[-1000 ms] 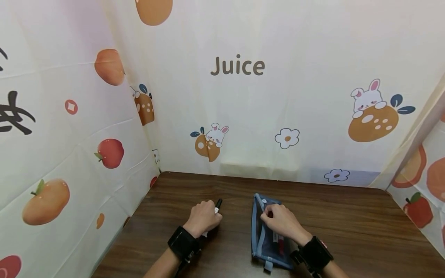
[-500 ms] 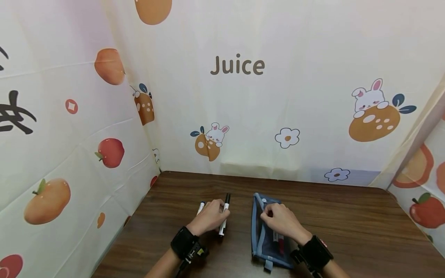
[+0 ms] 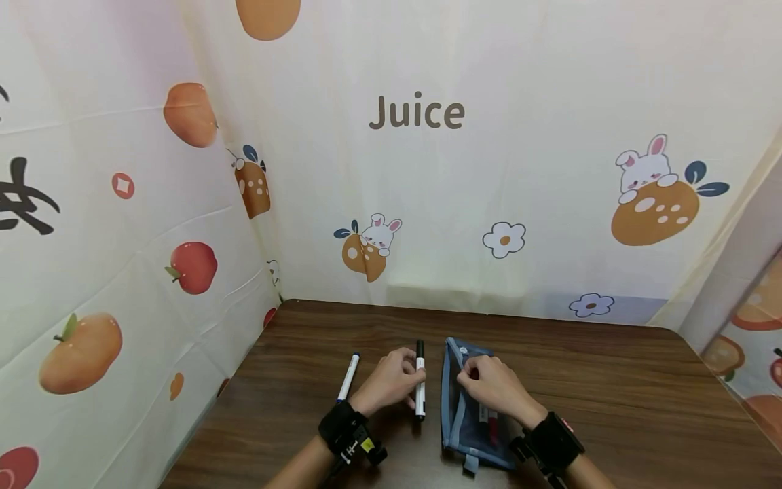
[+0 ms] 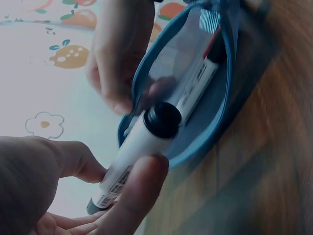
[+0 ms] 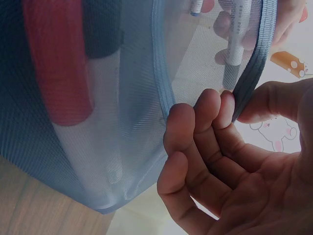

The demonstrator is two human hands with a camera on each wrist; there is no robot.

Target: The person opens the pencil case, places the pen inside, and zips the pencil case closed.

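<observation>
My left hand (image 3: 391, 382) pinches a white whiteboard marker (image 3: 420, 390) with black ends between thumb and fingers. In the left wrist view, one black end of this marker (image 4: 129, 154) points at the mouth of a blue mesh zip pouch (image 4: 178, 161). On the table, just right of that marker, lies the pouch (image 3: 449, 435), its mouth open to the left. My right hand (image 3: 497, 388) pinches the zip edge near its top. Through the mesh show a red-capped marker (image 5: 58, 68) and a dark-capped marker (image 5: 103, 73).
Another white marker (image 3: 349, 377) with blue ends lies on the brown wooden table (image 3: 611, 394), left of my left hand. A printed white curtain (image 3: 427, 183) closes off the back and sides of the table.
My left hand has lifted the black-ended marker and carried it right, close beside the pouch. The blue-ended marker has come into full view. My right hand stays on the pouch edge.
</observation>
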